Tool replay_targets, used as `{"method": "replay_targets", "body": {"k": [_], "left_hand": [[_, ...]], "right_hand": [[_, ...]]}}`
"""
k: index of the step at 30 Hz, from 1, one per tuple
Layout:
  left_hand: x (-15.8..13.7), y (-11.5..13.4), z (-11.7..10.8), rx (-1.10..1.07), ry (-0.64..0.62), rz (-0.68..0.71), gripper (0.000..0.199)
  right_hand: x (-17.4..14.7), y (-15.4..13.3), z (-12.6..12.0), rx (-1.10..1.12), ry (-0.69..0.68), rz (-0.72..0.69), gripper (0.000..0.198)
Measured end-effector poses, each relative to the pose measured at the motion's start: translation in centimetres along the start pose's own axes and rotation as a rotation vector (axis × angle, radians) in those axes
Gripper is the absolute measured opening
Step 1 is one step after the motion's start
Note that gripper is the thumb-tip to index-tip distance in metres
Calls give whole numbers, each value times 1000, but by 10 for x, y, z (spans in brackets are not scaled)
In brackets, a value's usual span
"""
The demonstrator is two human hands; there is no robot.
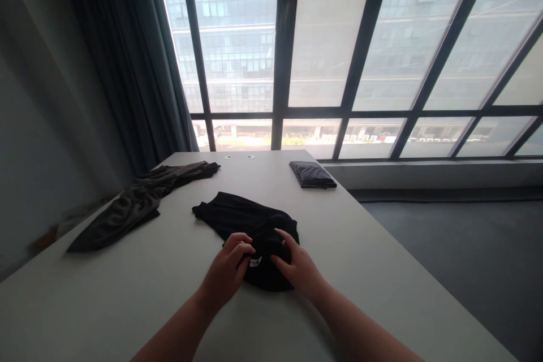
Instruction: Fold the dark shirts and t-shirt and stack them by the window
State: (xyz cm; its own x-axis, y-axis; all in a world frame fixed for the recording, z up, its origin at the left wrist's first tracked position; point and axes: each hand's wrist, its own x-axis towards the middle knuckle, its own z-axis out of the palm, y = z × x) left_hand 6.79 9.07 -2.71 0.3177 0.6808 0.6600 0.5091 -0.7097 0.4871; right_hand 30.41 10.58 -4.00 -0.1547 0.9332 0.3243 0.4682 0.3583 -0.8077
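A black garment (241, 212) lies bunched on the white table in front of me; its exact kind cannot be made out. My left hand (231, 263) grips its near left part, with thumb and fingers pinched on the cloth beside a small white label (255, 262). On the near right part, my right hand (294, 263) holds a raised fold between thumb and fingers. Between the two hands the fabric is gathered up, while its far left end lies flat. Some fingertips are hidden in the dark cloth.
A dark grey garment (136, 198) is spread along the table's left side. At the far right edge sits a folded stack of dark cloth (313, 174) with a striped border. The white table (148, 300) reaches toward large windows, and a dark curtain (131, 56) hangs at left.
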Motion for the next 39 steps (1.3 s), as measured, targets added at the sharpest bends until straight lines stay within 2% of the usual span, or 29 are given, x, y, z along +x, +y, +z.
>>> {"method": "replay_targets", "body": {"k": [3,5,6,9,11,12,13,16,18,20,23,25,29,33,36,39], "left_hand": [[-1,0,-1,59,31,7,30],[-2,-4,-2,110,57,-52,36],[-3,-6,-2,130,65,-88,41],[-2,-12,-2,151,42,-149,50],[-1,-14,-2,149,3,-181,46],[0,-14,-2,167,-20,-223,42],[1,-13,-2,202,-54,-282,35],[2,-12,-4,345,-173,-481,11],[3,-11,-6,371,-193,-548,13],[4,-10,-7,287,-152,-535,12],[5,-8,-7,72,-56,-444,12],[6,-7,-6,-61,-8,-445,16],[8,-7,-6,-486,29,-676,34],[11,-2,-10,-983,12,-867,49],[12,4,-12,-1125,9,-957,46],[12,6,-14,-1060,-24,-940,44]], "right_hand": [[-1,-3,-1,53,72,-107,32],[-2,-6,-3,75,72,-151,15],[-3,-7,-3,81,52,-157,13],[-6,-10,-5,117,-6,-126,22],[-7,-12,-5,164,-43,-85,46],[-6,-12,-6,182,-64,-70,53],[-6,-12,-6,187,-88,-64,51],[-4,-12,-8,133,-94,-102,16],[-2,-12,-9,95,-40,-139,4],[-1,-13,-10,92,11,-168,6],[-2,-14,-11,127,39,-206,13],[-2,-14,-12,141,62,-196,18],[-1,-10,-13,196,99,-12,23],[1,-12,-17,554,-17,231,40],[0,-17,-19,805,-108,366,44],[-1,-16,-17,804,-152,372,44]]}}
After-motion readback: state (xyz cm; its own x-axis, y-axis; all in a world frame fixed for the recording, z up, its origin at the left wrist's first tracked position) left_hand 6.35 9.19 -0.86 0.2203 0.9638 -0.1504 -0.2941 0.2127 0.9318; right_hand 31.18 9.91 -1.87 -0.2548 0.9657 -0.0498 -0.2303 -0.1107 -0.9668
